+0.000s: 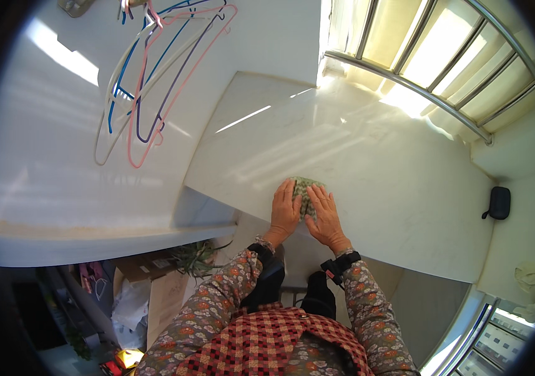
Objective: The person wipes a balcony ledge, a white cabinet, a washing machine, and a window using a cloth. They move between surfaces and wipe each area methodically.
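Observation:
A small folded cloth (pixel 303 190) with a mottled green and beige pattern lies near the front edge of the white stone-like countertop (pixel 371 164). My left hand (pixel 285 207) rests flat over its left side, fingers stretched forward. Over the right side lies my right hand (pixel 325 212), its fingers also extended and slightly apart. Both thumbs point inward, with a strip of cloth showing between the hands. Neither hand has its fingers curled round the cloth. What lies under the palms is hidden.
Plastic hangers (pixel 143 94) hang at the upper left. Metal rails (pixel 408 80) stand before a bright curtain. A dark zip case (pixel 499 203) sits at the countertop's right end. Below left are an open cardboard box (pixel 166 301) and a spiky plant (pixel 197 257).

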`<state>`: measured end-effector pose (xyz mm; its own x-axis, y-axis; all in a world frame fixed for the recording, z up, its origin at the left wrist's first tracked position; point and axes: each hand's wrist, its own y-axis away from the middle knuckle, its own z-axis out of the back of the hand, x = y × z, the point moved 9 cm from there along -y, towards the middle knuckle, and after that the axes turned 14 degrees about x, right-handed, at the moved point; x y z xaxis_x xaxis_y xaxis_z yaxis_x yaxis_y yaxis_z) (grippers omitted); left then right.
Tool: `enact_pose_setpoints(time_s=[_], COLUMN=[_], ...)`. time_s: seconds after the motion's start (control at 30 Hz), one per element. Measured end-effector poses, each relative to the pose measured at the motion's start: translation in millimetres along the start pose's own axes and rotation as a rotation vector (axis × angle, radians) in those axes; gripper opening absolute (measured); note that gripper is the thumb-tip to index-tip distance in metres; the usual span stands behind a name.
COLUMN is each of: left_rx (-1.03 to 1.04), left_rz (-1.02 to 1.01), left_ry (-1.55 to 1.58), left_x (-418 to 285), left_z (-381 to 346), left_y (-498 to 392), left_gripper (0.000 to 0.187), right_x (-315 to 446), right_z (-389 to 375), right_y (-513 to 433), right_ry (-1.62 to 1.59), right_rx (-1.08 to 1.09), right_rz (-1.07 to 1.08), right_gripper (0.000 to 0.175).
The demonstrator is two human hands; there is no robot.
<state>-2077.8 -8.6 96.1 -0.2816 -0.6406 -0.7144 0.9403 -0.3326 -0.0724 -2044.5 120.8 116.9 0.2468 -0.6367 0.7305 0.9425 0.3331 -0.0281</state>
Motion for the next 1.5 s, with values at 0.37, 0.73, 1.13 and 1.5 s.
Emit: enact_pose_setpoints(time_s=[0.37,0.73,1.13,1.5], left_rx=[0.295,-0.063,0.227,0.137], left_rz=[-0.422,0.319,-0.219,-0.125], left_ry=[-0.226,-0.48,-0.315,-0.461], left_x=[-100.1,175.4,-54.9,19.9], left_z=[-105.6,136.0,-86.3,-32.5], left_y=[-0.2,6.9,-23.4,-91.2], left_gripper=[0.057,0.059,0.061,0.06], right_x=[-127.4,-120.8,-115.6,-118.0], right_z=[82.0,86.4,91.5,93.8], right_y=[143.2,141.8,141.6,145.8], right_ry=[0.472,0.43,0.419,0.379], right_rx=[-0.372,-0.431,-0.465,-0.493], right_rz=[-0.523,-0.532,-0.545,-0.557], right_gripper=[0.045,0.045,0.043,0.042])
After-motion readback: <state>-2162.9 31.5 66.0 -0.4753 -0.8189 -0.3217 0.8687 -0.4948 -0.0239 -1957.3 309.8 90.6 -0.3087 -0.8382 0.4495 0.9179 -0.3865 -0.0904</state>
